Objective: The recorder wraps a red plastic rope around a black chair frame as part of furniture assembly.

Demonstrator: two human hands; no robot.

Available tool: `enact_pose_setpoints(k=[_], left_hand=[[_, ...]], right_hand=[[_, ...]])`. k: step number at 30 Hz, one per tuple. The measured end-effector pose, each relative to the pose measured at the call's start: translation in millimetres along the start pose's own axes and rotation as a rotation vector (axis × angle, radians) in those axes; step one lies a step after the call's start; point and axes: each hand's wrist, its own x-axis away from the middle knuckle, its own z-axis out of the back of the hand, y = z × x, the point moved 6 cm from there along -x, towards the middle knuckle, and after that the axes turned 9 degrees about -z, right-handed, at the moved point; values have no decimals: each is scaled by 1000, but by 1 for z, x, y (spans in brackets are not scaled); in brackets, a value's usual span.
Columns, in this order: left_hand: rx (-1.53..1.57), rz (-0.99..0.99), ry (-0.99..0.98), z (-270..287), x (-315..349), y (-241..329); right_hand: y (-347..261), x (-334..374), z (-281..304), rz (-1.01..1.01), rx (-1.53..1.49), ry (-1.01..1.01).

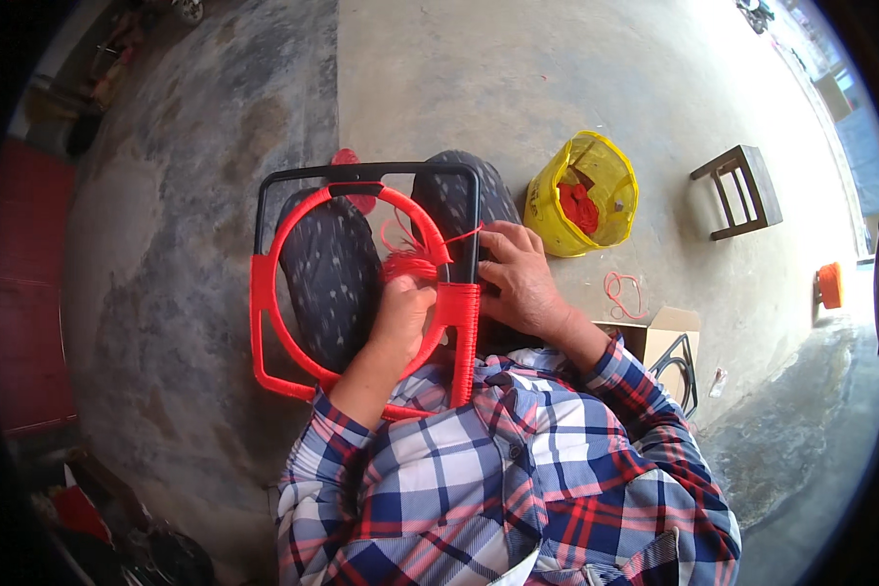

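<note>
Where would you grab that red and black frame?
I'd take the frame by the left part of its black top bar, probably from the far side: it's slim, unwrapped and away from the left hand and right hand.

A front-buttoning, long-sleeved plaid shirt is showing navy, white and red checks; dark trousers are displaying scattered pale flecks.

From the person's head, one wide fisheye view looks down, close over the plaid shirt, taking in floor left, right and far ahead.
</note>
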Motion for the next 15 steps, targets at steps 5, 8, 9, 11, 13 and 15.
enact_pose_setpoints(k=[5, 8, 9, 11, 13, 15], left_hand=[[211, 123, -53, -4, 4, 0], [251, 163, -64, -12, 9, 2], [276, 187, -61, -16, 10, 4], [304, 213, -66, -17, 6, 3], [254, 177, -160, -15, 1, -2], [252, 172, -162, -11, 3, -4]], right_hand=[[33, 12, 13, -97, -456, 94], [61, 28, 29, -356, -1370, 5], [59, 31, 39, -383, -1622, 8], [55, 42, 55, -282, -1879, -61], [55, 49, 74, -227, -2034, -41], [59, 43, 95, -130, -1900, -47]])
